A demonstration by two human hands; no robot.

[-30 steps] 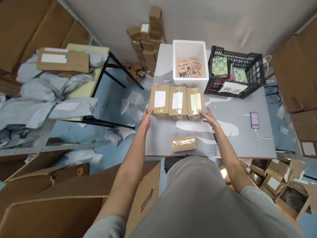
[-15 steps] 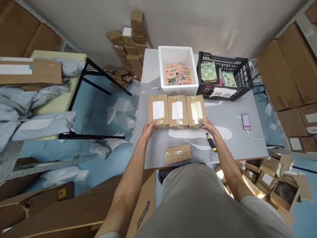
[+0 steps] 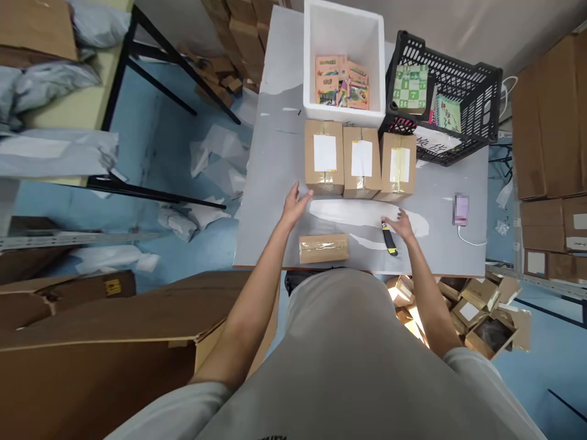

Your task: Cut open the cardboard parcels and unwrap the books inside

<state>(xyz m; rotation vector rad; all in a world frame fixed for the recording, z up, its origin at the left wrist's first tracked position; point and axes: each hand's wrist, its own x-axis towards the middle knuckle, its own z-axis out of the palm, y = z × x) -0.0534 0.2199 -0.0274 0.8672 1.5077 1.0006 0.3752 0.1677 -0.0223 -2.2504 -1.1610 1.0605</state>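
Note:
Three taped cardboard boxes (image 3: 361, 160) with white labels stand side by side on the grey table (image 3: 270, 183), just in front of a white foam bin. My left hand (image 3: 296, 203) hovers open, fingers spread, a little short of the leftmost box (image 3: 324, 156). My right hand (image 3: 402, 223) is over the table beside a yellow and black utility knife (image 3: 389, 238), fingers loosely apart and empty. A smaller taped box (image 3: 323, 248) lies near the table's front edge between my arms.
The white foam bin (image 3: 343, 110) holds colourful packets; a black plastic crate (image 3: 486, 98) with booklets sits to its right. A phone (image 3: 461, 209) on a cable lies at the right. Stacked cartons, grey mailer bags and flat cardboard crowd the floor.
Both hands have come off the ends of the row of three boxes and drawn back toward me. The right hand now sits by the knife. The camera tilted downward.

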